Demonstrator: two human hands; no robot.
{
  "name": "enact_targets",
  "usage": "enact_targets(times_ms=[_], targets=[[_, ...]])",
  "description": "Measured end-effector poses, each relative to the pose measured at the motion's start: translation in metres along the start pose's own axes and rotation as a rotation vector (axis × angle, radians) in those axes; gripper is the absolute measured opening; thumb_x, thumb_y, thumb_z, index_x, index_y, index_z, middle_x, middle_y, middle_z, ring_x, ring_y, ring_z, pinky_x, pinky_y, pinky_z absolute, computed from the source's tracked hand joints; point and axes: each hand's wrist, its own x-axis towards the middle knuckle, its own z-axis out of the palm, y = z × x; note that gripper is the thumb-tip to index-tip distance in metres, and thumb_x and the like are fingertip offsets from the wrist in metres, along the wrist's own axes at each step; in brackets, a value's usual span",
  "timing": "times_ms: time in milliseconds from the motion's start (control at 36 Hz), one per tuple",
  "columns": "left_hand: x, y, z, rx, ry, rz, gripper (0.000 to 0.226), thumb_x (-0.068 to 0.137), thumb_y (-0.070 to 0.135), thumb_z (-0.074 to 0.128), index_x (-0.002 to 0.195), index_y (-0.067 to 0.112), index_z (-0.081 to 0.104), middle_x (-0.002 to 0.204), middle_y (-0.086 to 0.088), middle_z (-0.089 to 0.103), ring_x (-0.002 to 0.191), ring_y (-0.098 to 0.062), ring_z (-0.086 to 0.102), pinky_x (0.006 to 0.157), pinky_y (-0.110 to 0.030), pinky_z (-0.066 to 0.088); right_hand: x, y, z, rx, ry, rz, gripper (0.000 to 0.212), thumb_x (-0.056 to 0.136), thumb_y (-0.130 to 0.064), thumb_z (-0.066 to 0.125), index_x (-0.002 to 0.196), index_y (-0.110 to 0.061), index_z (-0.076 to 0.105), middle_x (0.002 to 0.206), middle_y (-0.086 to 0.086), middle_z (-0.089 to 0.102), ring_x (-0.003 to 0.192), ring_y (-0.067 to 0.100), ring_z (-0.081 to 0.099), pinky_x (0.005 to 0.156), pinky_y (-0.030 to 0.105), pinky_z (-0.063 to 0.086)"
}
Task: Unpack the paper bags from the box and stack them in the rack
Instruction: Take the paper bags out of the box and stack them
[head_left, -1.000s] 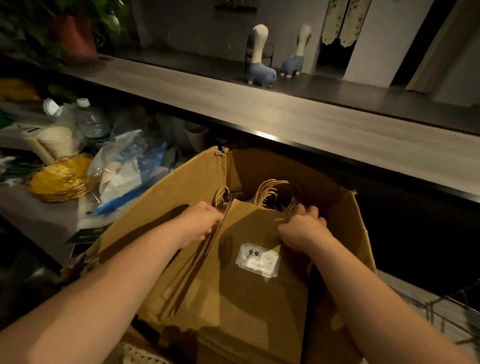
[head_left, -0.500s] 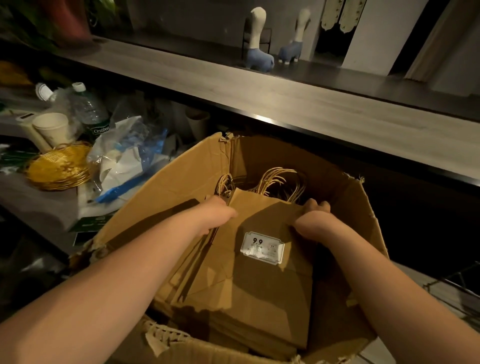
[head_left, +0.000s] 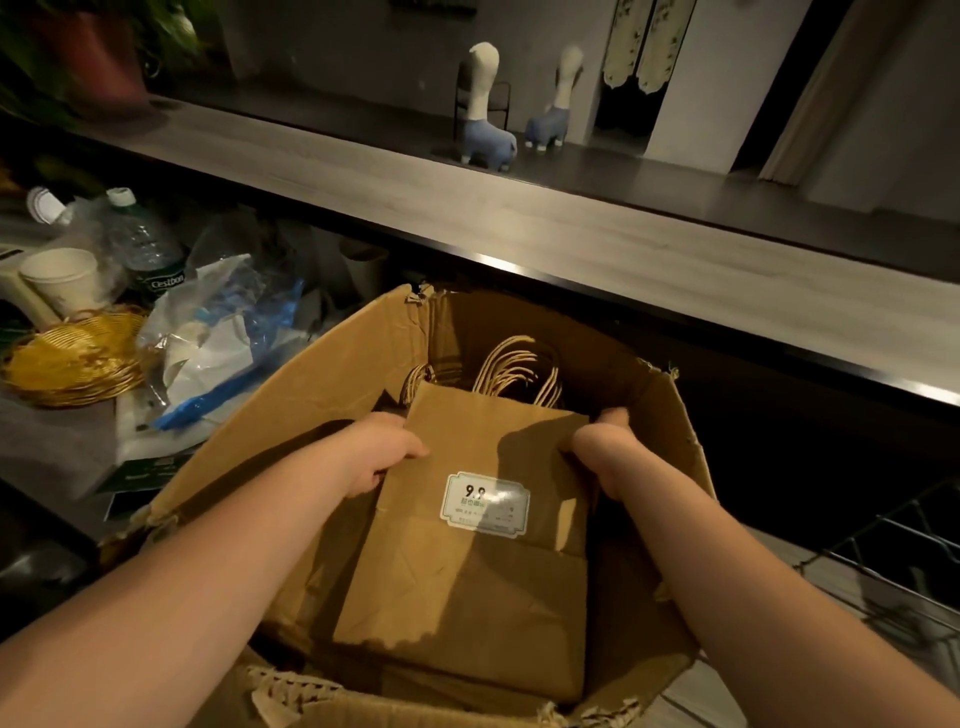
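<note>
Inside the cardboard box (head_left: 670, 467), the left hand (head_left: 382, 457) and right hand (head_left: 597, 447) each grip a side of the paper bags (head_left: 467, 582), fingers curled round the edges, likely to lift the stack evenly

box (head_left: 332, 395): matt brown cardboard, torn edges
paper bags (head_left: 467, 587): creased kraft paper
label (head_left: 485, 503): glossy
basket (head_left: 72, 364): shiny gold wire
counter (head_left: 571, 234): smooth wood-look

Brown kraft paper bags (head_left: 467, 582), top one with white label (head_left: 485, 503) printed "9.9" in black. Tan twisted handles (head_left: 514, 366). Brown cardboard box (head_left: 291, 410). Gold wire basket (head_left: 72, 358). White paper cup (head_left: 62, 278). 2 llama figurines (head_left: 485, 111), white necks, blue bodies. Grey wood-grain worktop (head_left: 571, 234).
</note>
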Motion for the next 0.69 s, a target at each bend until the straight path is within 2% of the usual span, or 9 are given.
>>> enact_targets(times_ms=[56, 139, 222, 278, 361, 500, 611, 694], targets=[[0.002, -0.005, 0.004, 0.097, 0.035, 0.058, 0.028, 0.090, 0.010, 0.065, 0.117, 0.014, 0.060, 0.114, -0.007, 0.064, 0.104, -0.022, 0.058, 0.094, -0.036, 0.047, -0.004, 0.002, 0.003, -0.105, -0.044, 0.044, 0.061, 0.089, -0.010, 0.063, 0.142, -0.010, 0.031, 0.129, 0.015, 0.048, 0.110, 0.030, 0.055, 0.093, 0.040, 0.051], [0.003, -0.005, 0.011, 0.244, 0.102, 0.126, 0.034, 0.091, 0.014, 0.065, 0.123, 0.014, 0.057, 0.118, -0.006, 0.062, 0.103, -0.021, 0.057, 0.088, -0.033, 0.046, -0.005, 0.004, 0.003, -0.168, -0.076, 0.077, 0.059, 0.092, -0.013, 0.061, 0.143, -0.010, 0.031, 0.128, 0.016, 0.049, 0.109, 0.028, 0.056, 0.093, 0.037, 0.051], [0.003, -0.005, 0.014, 0.290, 0.111, 0.158, 0.038, 0.092, 0.016, 0.064, 0.128, 0.013, 0.054, 0.122, -0.006, 0.061, 0.110, -0.024, 0.057, 0.094, -0.036, 0.047, -0.004, 0.006, 0.003, -0.177, -0.081, 0.097, 0.060, 0.094, -0.012, 0.059, 0.145, -0.009, 0.028, 0.124, 0.016, 0.049, 0.106, 0.027, 0.057, 0.094, 0.037, 0.051], [0.004, -0.005, 0.014, 0.325, 0.127, 0.180, 0.036, 0.091, 0.017, 0.065, 0.125, 0.013, 0.056, 0.119, -0.006, 0.063, 0.107, -0.024, 0.058, 0.094, -0.036, 0.048, -0.004, 0.006, 0.003, -0.169, -0.050, 0.096, 0.065, 0.090, -0.013, 0.063, 0.145, -0.010, 0.028, 0.124, 0.015, 0.050, 0.105, 0.028, 0.058, 0.091, 0.037, 0.053], [0.006, -0.007, 0.012, 0.335, 0.161, 0.195, 0.031, 0.091, 0.018, 0.066, 0.120, 0.014, 0.058, 0.112, -0.004, 0.064, 0.099, -0.022, 0.059, 0.084, -0.032, 0.048, -0.008, 0.004, 0.006, -0.146, -0.038, 0.071, 0.088, 0.082, -0.018, 0.070, 0.152, -0.016, 0.016, 0.139, 0.015, 0.045, 0.117, 0.033, 0.055, 0.095, 0.044, 0.053], [0.007, -0.008, 0.008, 0.418, 0.265, 0.168, 0.023, 0.091, 0.020, 0.064, 0.112, 0.014, 0.059, 0.104, -0.005, 0.063, 0.097, -0.025, 0.060, 0.080, -0.034, 0.049, -0.016, 0.001, 0.022, -0.144, -0.081, 0.003, 0.091, 0.084, -0.029, 0.063, 0.152, -0.021, 0.004, 0.144, 0.014, 0.040, 0.126, 0.034, 0.047, 0.103, 0.047, 0.046], [0.005, -0.007, -0.001, 0.386, 0.311, 0.185, 0.018, 0.090, 0.019, 0.064, 0.106, 0.014, 0.058, 0.102, -0.005, 0.062, 0.094, -0.024, 0.059, 0.080, -0.037, 0.050, -0.020, -0.001, 0.022, -0.164, -0.015, -0.126, 0.088, 0.085, -0.022, 0.066, 0.153, -0.016, 0.009, 0.153, 0.011, 0.025, 0.135, 0.034, 0.036, 0.110, 0.044, 0.040], [0.001, 0.001, -0.008, 0.214, 0.313, 0.245, 0.025, 0.088, 0.014, 0.068, 0.104, 0.021, 0.051, 0.100, -0.003, 0.062, 0.092, -0.022, 0.060, 0.078, -0.037, 0.052, -0.023, -0.003, 0.015, 0.063, 0.004, -0.217, 0.079, 0.086, -0.011, 0.066, 0.148, -0.020, 0.017, 0.141, 0.009, 0.037, 0.126, 0.032, 0.046, 0.103, 0.047, 0.047]])
